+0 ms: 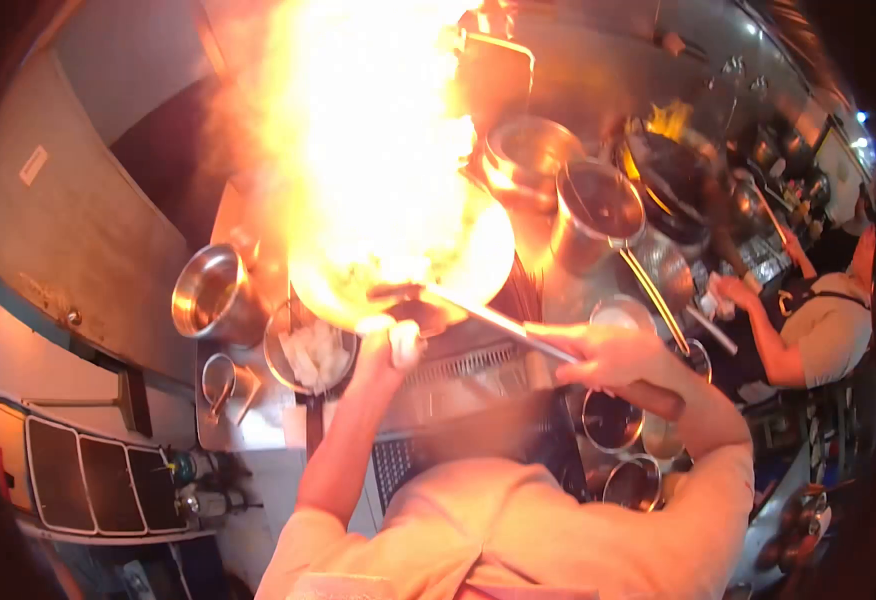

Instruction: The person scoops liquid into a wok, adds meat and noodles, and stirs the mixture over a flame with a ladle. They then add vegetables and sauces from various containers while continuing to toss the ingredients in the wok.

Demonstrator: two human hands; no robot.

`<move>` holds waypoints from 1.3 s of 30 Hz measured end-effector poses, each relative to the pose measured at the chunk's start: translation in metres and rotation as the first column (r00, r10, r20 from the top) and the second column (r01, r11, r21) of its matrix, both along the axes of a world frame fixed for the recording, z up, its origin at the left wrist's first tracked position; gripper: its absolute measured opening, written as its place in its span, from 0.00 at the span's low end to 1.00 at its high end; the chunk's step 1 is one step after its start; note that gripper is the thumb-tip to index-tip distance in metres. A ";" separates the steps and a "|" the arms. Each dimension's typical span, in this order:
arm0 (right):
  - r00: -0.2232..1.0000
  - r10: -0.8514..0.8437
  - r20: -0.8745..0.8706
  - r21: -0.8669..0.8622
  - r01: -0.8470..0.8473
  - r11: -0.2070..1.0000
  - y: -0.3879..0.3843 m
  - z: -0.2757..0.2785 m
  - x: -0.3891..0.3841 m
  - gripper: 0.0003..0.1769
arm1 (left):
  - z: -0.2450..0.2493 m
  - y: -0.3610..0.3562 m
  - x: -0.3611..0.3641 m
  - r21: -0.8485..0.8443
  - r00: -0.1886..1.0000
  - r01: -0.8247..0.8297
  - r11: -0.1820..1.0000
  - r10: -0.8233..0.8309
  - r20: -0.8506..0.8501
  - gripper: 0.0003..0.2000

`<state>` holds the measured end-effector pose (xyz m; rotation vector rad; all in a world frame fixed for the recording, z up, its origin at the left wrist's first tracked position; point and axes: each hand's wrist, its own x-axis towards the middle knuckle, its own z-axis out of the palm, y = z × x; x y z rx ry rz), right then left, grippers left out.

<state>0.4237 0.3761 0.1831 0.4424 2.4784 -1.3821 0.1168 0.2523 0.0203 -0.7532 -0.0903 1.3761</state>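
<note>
Center frame, wok [458,265] with tall flame [368,130] rising out of it. Left hand [390,345] clenched on the wok's near rim through a white cloth [405,343]. Right hand [608,358] grips a long metal ladle [498,322] that reaches into the wok. Steel pot [208,292] sits left of the wok, bowl of white food [310,355] just beside the left hand. Co-worker [823,335] at the right edge.
</note>
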 end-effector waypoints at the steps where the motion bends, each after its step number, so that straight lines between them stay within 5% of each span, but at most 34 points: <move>1: 0.998 0.018 -0.058 0.047 -0.015 0.999 0.003 -0.017 -0.001 0.39 | -0.008 0.007 0.004 -0.001 0.831 -0.078 0.997 0.064 -0.553 0.11; 3: 0.972 0.040 -0.231 0.175 0.001 0.985 0.005 -0.075 -0.036 0.39 | -0.043 -0.003 0.013 0.022 0.411 -0.212 0.977 0.109 -0.905 0.13; 4: 0.986 0.036 -0.163 0.295 0.014 0.955 0.009 -0.081 -0.068 0.37 | -0.051 0.017 0.001 0.087 0.402 -0.267 0.960 0.193 -0.895 0.13; 5: 0.989 -0.037 -0.141 0.310 0.080 0.947 0.009 -0.097 -0.090 0.34 | -0.069 0.015 0.000 0.335 0.296 -0.095 0.937 0.348 -0.890 0.10; 6: 0.985 -0.118 -0.126 0.313 0.152 0.938 0.009 -0.121 -0.106 0.32 | -0.065 0.010 0.025 0.290 0.233 -0.204 0.935 0.334 -0.913 0.10; 8: 0.951 -0.022 -0.308 0.538 0.193 0.820 0.011 -0.162 -0.110 0.31 | -0.056 -0.020 0.048 0.251 0.182 -0.055 0.967 0.256 -0.949 0.11; 9: 0.944 -0.045 -0.328 0.581 0.239 0.778 0.004 -0.165 -0.108 0.31 | -0.058 -0.034 0.057 0.224 0.175 -0.105 0.969 0.240 -0.955 0.12; 11: 0.940 -0.162 -0.300 0.387 0.275 0.880 -0.017 -0.108 -0.094 0.32 | 0.000 -0.035 0.069 0.059 0.268 -0.234 0.970 0.123 -0.955 0.13; 12: 0.941 -0.212 -0.264 0.278 0.285 0.917 -0.027 -0.091 -0.085 0.33 | -0.059 -0.014 0.020 0.100 0.386 -0.107 0.989 0.134 -0.913 0.12; 13: 0.943 -0.190 -0.274 0.199 0.249 0.948 -0.032 -0.083 -0.072 0.34 | -0.057 -0.002 0.005 0.044 0.446 -0.204 0.978 0.133 -0.885 0.12; 15: 0.927 -0.066 -0.369 0.074 0.099 0.992 -0.019 -0.065 -0.042 0.38 | -0.063 0.004 -0.017 0.083 0.457 -0.139 0.987 0.138 -0.879 0.13; 16: 0.967 -0.026 -0.254 0.095 0.052 0.994 -0.003 -0.076 -0.026 0.39 | -0.077 0.000 -0.024 0.228 0.506 0.029 0.973 0.182 -0.843 0.13; 17: 0.963 0.035 -0.268 0.232 0.029 0.972 0.008 -0.075 -0.034 0.38 | -0.064 0.011 -0.019 0.572 0.591 0.042 0.819 0.441 -0.675 0.12; 19: 0.983 -0.007 -0.186 0.319 0.067 0.945 0.000 -0.100 -0.059 0.39 | -0.076 0.013 -0.012 0.448 0.520 -0.087 0.890 0.424 -0.741 0.10; 20: 0.988 -0.099 -0.118 0.334 0.134 0.933 0.000 -0.113 -0.082 0.40 | -0.085 0.033 -0.021 0.017 0.381 -0.246 0.969 0.112 -0.918 0.09; 21: 0.985 -0.120 -0.125 0.386 0.160 0.908 -0.004 -0.133 -0.093 0.38 | -0.082 0.031 -0.016 0.000 0.325 -0.176 0.984 0.059 -0.944 0.07; 22: 0.980 -0.133 -0.151 0.447 0.188 0.875 -0.001 -0.141 -0.103 0.36 | -0.115 0.022 -0.015 0.201 0.336 -0.120 0.972 0.230 -0.913 0.05; 25: 0.946 -0.019 -0.325 0.375 0.147 0.915 0.007 -0.136 -0.064 0.34 | -0.054 -0.032 0.038 0.040 0.262 -0.183 0.982 0.088 -0.961 0.07; 27: 0.962 -0.013 -0.274 0.329 0.106 0.938 0.012 -0.108 -0.062 0.34 | -0.067 -0.018 0.011 0.238 0.423 -0.088 0.967 0.253 -0.870 0.06; 28: 0.982 -0.062 -0.178 0.238 0.104 0.966 0.012 -0.092 -0.072 0.34 | -0.072 0.003 -0.012 0.191 0.484 -0.086 0.978 0.209 -0.850 0.06; 29: 0.958 -0.013 -0.286 0.426 0.139 0.894 0.037 -0.158 -0.095 0.30 | -0.081 0.023 -0.027 0.135 0.500 -0.079 0.988 0.156 -0.852 0.06; 30: 0.880 -0.040 -0.473 0.358 0.234 0.904 0.030 -0.162 -0.106 0.31 | -0.076 0.024 -0.018 -0.070 0.393 -0.164 0.984 0.000 -0.919 0.06; 33: 0.975 -0.020 -0.220 0.337 0.095 0.937 0.018 -0.120 -0.084 0.33 | -0.082 -0.022 0.031 0.082 0.237 -0.091 0.992 0.102 -0.966 0.07; 34: 0.974 0.034 -0.223 0.320 0.041 0.946 0.019 -0.105 -0.056 0.34 | -0.077 -0.037 0.046 0.048 0.287 -0.138 0.989 0.086 -0.954 0.07; 36: 0.989 0.043 -0.144 0.278 -0.001 0.961 0.025 -0.075 -0.049 0.35 | -0.069 -0.026 0.028 0.354 0.407 -0.097 0.930 0.362 -0.839 0.07; 38: 0.998 -0.038 0.059 0.187 0.026 0.982 0.016 -0.061 -0.067 0.38 | -0.008 0.005 0.019 -0.135 0.488 -0.314 0.940 0.038 -0.872 0.04; 39: 0.996 -0.047 -0.072 0.361 0.070 0.930 0.017 -0.087 -0.074 0.39 | -0.049 0.015 -0.002 -0.037 0.441 -0.196 0.980 0.054 -0.896 0.04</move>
